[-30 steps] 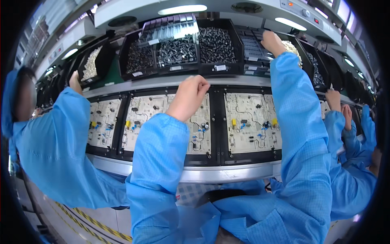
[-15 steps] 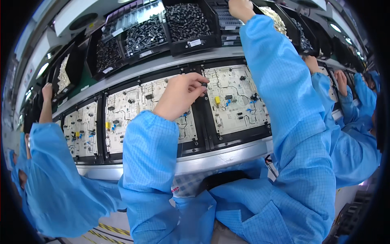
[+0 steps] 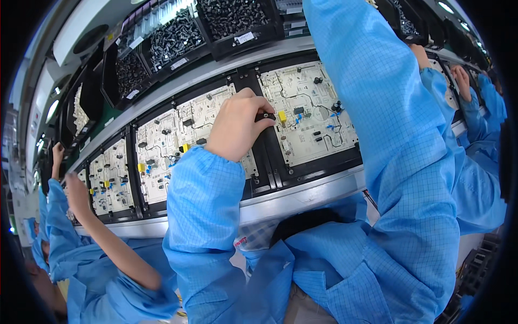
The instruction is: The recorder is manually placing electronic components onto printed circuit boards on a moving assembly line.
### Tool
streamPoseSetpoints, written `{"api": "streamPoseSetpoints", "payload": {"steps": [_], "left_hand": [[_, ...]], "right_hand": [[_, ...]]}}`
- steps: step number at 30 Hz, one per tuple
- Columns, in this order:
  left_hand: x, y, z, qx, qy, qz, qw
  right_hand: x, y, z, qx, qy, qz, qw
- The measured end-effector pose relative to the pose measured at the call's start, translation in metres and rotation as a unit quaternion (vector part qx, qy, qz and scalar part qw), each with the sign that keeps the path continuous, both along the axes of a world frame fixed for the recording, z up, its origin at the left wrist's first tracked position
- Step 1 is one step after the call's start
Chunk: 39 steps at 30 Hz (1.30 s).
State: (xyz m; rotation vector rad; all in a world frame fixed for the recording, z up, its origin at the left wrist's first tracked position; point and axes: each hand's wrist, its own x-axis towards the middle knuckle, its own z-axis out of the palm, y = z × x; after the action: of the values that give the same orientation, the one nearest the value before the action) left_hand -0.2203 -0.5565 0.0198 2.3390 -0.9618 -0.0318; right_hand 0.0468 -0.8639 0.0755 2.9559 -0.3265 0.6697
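My left hand (image 3: 240, 123) is over the black carrier frame (image 3: 264, 146), at the bar between two pale circuit boards. Its thumb and index finger are curled close together at the left edge of the right-hand board (image 3: 315, 132), near a yellow block component (image 3: 281, 116). Something dark shows between the fingertips; whether it is a loose part or the frame itself I cannot make out. My right arm (image 3: 377, 97) reaches up past the top edge of the picture, so its hand is hidden from view. The left-hand board (image 3: 202, 110) lies partly behind my left hand.
Black bins of small dark components (image 3: 178, 40) line the far side above a metal rail. A silver edge rail (image 3: 302, 194) runs along the near side. Co-workers in blue sit at both sides, one bare forearm (image 3: 116, 243) at left, one hand (image 3: 421, 55) at right.
My view has shifted. My left fingers have come down nearer the right-hand board's edge, while my right hand has passed out at the top. A co-worker's bare forearm at left has swung into view.
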Motion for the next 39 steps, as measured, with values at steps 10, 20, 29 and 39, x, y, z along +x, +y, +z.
{"api": "streamPoseSetpoints", "payload": {"steps": [10,20,29,39], "left_hand": [[0.003,-0.006,-0.007,0.037,-0.013,0.004,0.999],[0.000,-0.016,-0.003,0.105,-0.034,0.038,0.993],[0.000,-0.037,0.020,0.250,-0.090,-0.004,0.964],[0.002,-0.038,0.017,0.268,-0.071,-0.014,0.961]], "right_hand": [[-0.086,0.004,0.017,0.043,-0.190,0.201,0.960],[-0.229,0.036,-0.008,0.165,-0.105,0.279,0.940],[-0.226,0.051,-0.054,0.166,0.029,0.466,0.869],[-0.216,0.092,-0.063,0.160,0.223,0.451,0.849]]}}
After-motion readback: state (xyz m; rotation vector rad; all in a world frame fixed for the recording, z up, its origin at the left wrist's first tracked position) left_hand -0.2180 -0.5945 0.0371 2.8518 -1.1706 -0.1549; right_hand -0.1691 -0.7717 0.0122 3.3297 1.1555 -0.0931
